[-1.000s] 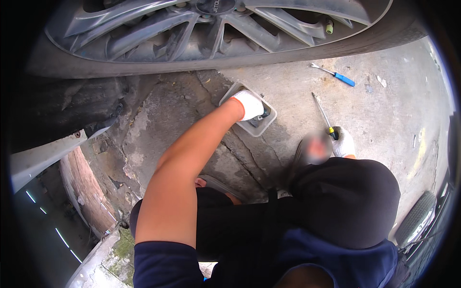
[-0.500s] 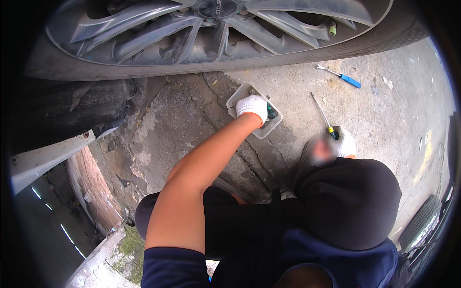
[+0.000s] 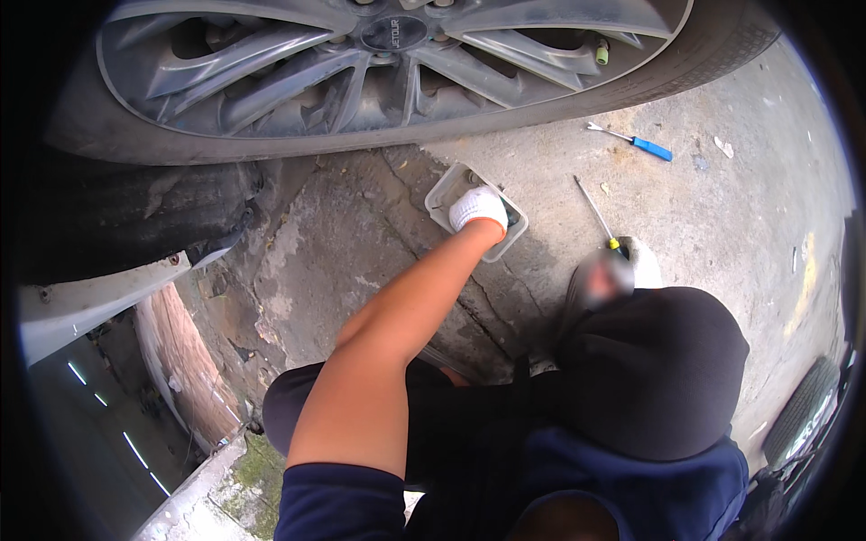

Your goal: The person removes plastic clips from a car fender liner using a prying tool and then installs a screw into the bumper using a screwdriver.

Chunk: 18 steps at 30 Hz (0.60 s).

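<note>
From where I stand, the left hand (image 3: pixel 478 209), in a white knitted glove with an orange cuff, is down inside a translucent, rectangular plastic tub (image 3: pixel 441 191) on the rough concrete floor (image 3: pixel 550 171). Its fingers are hidden, so I can't tell whether they grip anything. A dark green object (image 3: pixel 512 217) shows just to its right, at the tub's edge.

The right hand (image 3: pixel 642 263), also white-gloved and partly behind the knee, is closed round the handle of a yellow-collared screwdriver with a slim metal shaft (image 3: pixel 596 211). That shaft slants forward and leftward, tip toward the spoked silver wheel (image 3: pixel 394 34). The tub lies left of the screwdriver, well apart from it; its own length runs from far left to near right. Beyond the tip and to the right lies a blue-handled, fork-ended tool (image 3: pixel 651 149), nearer the right hand.
</note>
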Available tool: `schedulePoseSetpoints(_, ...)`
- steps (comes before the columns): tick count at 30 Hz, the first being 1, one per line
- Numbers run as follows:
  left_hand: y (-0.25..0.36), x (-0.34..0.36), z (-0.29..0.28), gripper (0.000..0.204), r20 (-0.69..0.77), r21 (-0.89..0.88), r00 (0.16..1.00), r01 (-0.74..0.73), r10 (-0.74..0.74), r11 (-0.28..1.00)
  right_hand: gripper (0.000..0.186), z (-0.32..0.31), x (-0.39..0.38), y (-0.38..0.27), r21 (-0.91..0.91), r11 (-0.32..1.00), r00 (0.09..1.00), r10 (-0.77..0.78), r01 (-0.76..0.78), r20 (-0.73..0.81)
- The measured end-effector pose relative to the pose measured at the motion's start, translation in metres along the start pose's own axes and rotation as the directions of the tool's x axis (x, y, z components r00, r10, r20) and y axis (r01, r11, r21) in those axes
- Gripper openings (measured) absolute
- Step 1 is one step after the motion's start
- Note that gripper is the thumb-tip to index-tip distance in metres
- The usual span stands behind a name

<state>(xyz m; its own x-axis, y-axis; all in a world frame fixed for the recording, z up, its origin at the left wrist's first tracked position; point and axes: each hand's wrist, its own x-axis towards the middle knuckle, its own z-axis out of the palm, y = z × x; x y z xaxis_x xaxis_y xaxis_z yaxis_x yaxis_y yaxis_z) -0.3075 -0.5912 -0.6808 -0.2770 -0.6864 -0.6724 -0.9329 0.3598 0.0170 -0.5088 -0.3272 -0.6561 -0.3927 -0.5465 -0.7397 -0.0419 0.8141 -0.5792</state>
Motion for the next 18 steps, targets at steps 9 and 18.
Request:
schedulePoseSetpoints(9, -0.004, -0.029, -0.029, 0.030, 0.078, -0.010, 0.992, -0.103, 0.104, 0.995, 0.042, 0.008, -0.010, 0.005, -0.356, 0.914, 0.882, -0.321, 0.193, -0.345)
schedulePoseSetpoints(18, -0.086, -0.082, -0.110, 0.011, 0.338, -0.926, 0.848, 0.378, 0.409, -0.020, 0.038, -0.031, -0.019, -0.062, -0.263, 0.748, 0.780, -0.625, 0.609, 0.030)
